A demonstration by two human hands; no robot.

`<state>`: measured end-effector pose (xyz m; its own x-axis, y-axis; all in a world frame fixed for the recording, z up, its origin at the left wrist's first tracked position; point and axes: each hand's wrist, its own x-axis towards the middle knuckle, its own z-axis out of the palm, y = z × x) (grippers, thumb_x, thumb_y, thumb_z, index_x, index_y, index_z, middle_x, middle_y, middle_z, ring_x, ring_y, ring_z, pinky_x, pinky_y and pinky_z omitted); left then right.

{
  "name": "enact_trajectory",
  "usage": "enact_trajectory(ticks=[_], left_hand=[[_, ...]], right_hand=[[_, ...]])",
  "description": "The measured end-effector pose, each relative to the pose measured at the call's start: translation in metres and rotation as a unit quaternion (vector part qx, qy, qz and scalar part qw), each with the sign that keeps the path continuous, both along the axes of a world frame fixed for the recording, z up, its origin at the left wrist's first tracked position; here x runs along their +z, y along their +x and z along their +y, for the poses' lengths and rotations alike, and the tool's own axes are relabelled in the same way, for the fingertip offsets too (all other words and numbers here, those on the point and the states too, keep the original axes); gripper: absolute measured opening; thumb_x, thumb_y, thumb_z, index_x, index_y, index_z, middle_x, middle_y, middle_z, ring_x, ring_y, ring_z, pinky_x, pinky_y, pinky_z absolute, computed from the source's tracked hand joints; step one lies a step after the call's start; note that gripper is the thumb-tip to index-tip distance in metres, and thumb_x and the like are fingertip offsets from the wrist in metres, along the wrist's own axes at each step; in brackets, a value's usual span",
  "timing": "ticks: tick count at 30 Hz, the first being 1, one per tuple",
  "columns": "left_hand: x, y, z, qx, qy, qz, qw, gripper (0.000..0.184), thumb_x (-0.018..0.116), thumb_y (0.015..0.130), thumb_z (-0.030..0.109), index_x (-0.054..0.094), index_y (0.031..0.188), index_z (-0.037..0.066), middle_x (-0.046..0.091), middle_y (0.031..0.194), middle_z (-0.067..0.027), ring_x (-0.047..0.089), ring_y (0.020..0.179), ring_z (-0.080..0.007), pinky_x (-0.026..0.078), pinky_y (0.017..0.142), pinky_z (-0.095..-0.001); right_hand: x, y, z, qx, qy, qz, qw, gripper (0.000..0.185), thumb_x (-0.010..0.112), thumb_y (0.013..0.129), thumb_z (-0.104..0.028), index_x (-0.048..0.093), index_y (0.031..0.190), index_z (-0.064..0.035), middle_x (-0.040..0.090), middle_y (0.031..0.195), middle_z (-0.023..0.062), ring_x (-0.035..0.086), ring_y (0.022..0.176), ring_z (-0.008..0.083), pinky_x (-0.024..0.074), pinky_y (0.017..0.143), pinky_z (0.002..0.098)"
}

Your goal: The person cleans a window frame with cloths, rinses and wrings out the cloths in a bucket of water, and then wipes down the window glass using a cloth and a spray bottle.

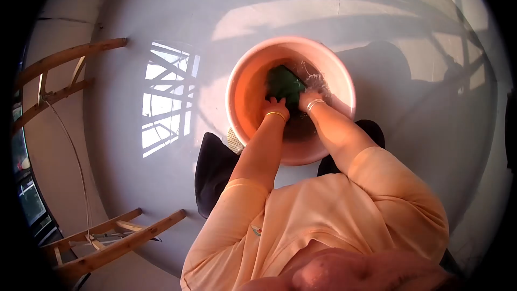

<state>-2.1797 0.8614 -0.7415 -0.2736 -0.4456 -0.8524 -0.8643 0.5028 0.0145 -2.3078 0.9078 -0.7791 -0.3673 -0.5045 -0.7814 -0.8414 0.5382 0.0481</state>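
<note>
A pink-orange round basin with water in it stands on the floor before me. Inside lies a dark green wet cloth, partly under water. My left hand, a yellow band at its wrist, is closed on the near left edge of the cloth. At the cloth's right edge, my right hand with pale bands at the wrist also grips it, its fingertips hidden by cloth and water. Splashing water shows beyond my right hand.
Wooden ladder-like frames stand at the left, with another wooden frame lower left. A thin cord hangs between them. My dark-clad legs flank the basin. Window light reflects on the smooth grey floor.
</note>
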Motion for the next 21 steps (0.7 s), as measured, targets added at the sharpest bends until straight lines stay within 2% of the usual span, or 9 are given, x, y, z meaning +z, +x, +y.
enact_trajectory(ticks=[4,5,7,9,12,14,16,17,21], left_hand=[[-0.016,0.014,0.007,-0.004,0.034,0.01,0.999,0.066,0.051,0.09,0.022,0.032,0.152,0.016,0.028,0.156,-0.0185,0.027,0.144,-0.0362,0.026,0.116,-0.0475],[-0.004,0.018,0.005,0.123,0.047,0.07,0.989,0.064,0.052,0.091,0.027,0.034,0.15,0.011,0.032,0.154,-0.0194,0.03,0.143,-0.0346,0.027,0.116,-0.045],[0.002,0.026,0.011,0.251,0.05,0.128,0.958,0.065,0.053,0.092,0.031,0.036,0.149,0.006,0.036,0.152,-0.0203,0.034,0.142,-0.0329,0.029,0.115,-0.0425],[-0.012,0.039,0.024,0.535,0.077,0.367,0.757,0.065,0.051,0.095,0.045,0.041,0.145,0.004,0.042,0.148,-0.019,0.04,0.138,-0.0317,0.032,0.113,-0.0431],[0.026,0.042,0.02,0.726,0.319,0.429,0.433,0.066,0.039,0.098,0.061,0.052,0.133,0.006,0.058,0.129,-0.0151,0.056,0.118,-0.0283,0.045,0.1,-0.0426],[0.012,0.047,0.007,0.7,0.35,0.502,0.368,0.055,0.042,0.097,0.059,0.059,0.114,0.01,0.066,0.103,-0.012,0.065,0.087,-0.0279,0.055,0.079,-0.0413],[0.073,0.04,0.002,0.724,0.335,0.5,0.336,0.036,0.047,0.1,0.039,0.063,0.107,0.008,0.068,0.094,-0.0081,0.065,0.08,-0.0233,0.055,0.077,-0.0385],[0.022,0.051,-0.008,0.709,0.323,0.523,0.346,0.027,0.05,0.097,0.029,0.063,0.105,0.008,0.068,0.094,-0.008,0.065,0.08,-0.0234,0.055,0.076,-0.0394],[0.032,0.044,0.013,0.692,0.371,0.56,0.266,0.03,0.052,0.096,0.033,0.064,0.103,0.007,0.068,0.093,-0.0094,0.066,0.084,-0.0246,0.055,0.079,-0.0395]], right_hand=[[-0.043,-0.014,0.005,0.087,-0.03,-0.058,0.994,0.048,0.054,0.089,-0.029,0.058,0.129,-0.0019,0.06,0.13,0.018,0.058,0.121,0.0329,0.0423,0.105,0.0405],[-0.082,-0.018,0.002,0.068,-0.061,-0.061,0.994,0.046,0.06,0.088,-0.029,0.062,0.127,-0.0059,0.06,0.132,0.0134,0.059,0.121,0.0295,0.046,0.101,0.0412],[0.012,-0.002,-0.007,0.035,-0.109,-0.102,0.988,0.043,0.062,0.085,-0.03,0.064,0.123,-0.0088,0.059,0.131,0.0135,0.058,0.121,0.0313,0.0456,0.101,0.0439],[0.078,0.012,-0.009,0.012,-0.188,-0.145,0.971,0.041,0.064,0.083,-0.031,0.066,0.119,-0.0117,0.059,0.13,0.0135,0.056,0.12,0.033,0.0452,0.1,0.0465],[0.107,0.034,0.019,0.059,-0.443,-0.262,0.856,0.035,0.069,0.076,-0.028,0.067,0.106,-0.0087,0.055,0.129,0.0121,0.05,0.121,0.0329,0.0425,0.101,0.0466],[0.114,0.041,0.033,0.032,-0.477,-0.435,0.763,0.03,0.071,0.077,-0.02,0.065,0.101,-0.0031,0.057,0.124,0.0112,0.05,0.121,0.0306,0.0422,0.1,0.0386],[0.148,0.049,0.049,-0.018,-0.446,-0.478,0.757,0.028,0.071,0.077,-0.014,0.065,0.103,-0.003,0.058,0.123,0.0098,0.053,0.114,0.0281,0.0412,0.102,0.0358],[0.158,0.051,0.053,-0.017,-0.462,-0.488,0.74,0.018,0.069,0.08,-0.011,0.066,0.096,-0.0017,0.062,0.113,0.0084,0.055,0.107,0.0247,0.0421,0.098,0.0359],[0.165,0.061,0.047,-0.126,-0.411,-0.537,0.726,0.013,0.067,0.083,-0.01,0.065,0.08,0.0023,0.065,0.082,0.0078,0.058,0.081,0.0199,0.0456,0.077,0.0319]])
